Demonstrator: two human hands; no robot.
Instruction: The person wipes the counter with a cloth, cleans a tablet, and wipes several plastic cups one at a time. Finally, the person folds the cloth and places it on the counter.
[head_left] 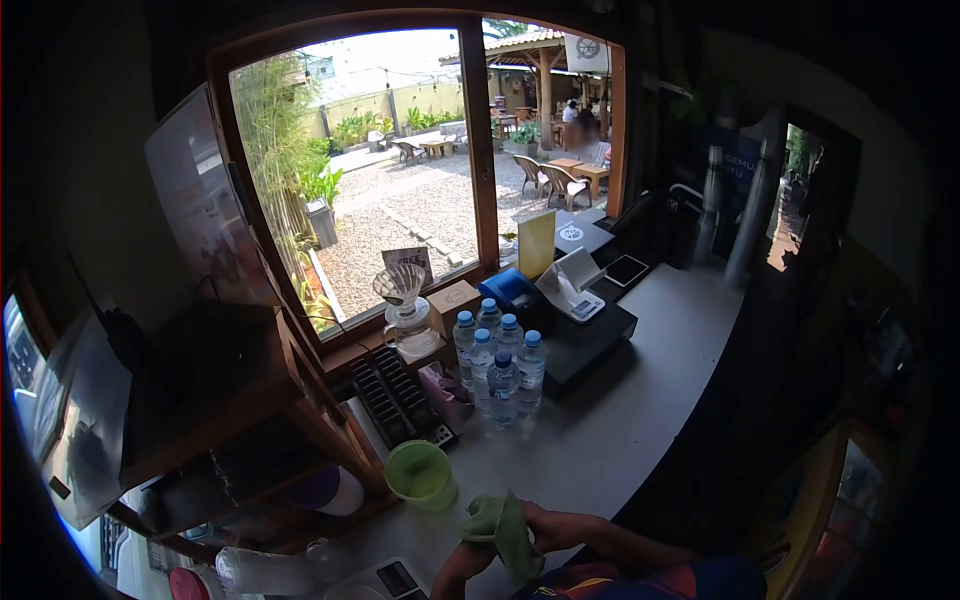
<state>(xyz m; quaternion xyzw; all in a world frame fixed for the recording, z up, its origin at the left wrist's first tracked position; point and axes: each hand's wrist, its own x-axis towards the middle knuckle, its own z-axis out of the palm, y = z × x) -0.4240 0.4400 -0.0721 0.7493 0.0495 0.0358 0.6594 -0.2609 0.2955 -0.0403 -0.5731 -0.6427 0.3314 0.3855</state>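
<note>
Green cloth (500,530), held low over the near tabletop (600,440), both hands' grip clamped on it: right hand (555,528), left hand (462,565). Green cup (420,475) just beside; water bottles (500,365) farther back.

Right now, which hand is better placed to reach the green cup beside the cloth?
Likely the left hand: it sits just below the green cup. The right hand grips the green cloth, farther away.

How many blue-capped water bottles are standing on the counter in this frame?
6 water bottles, clustered on the grey counter below the window: two at the back, three in the middle, one in front. More may be hidden behind them.
</note>
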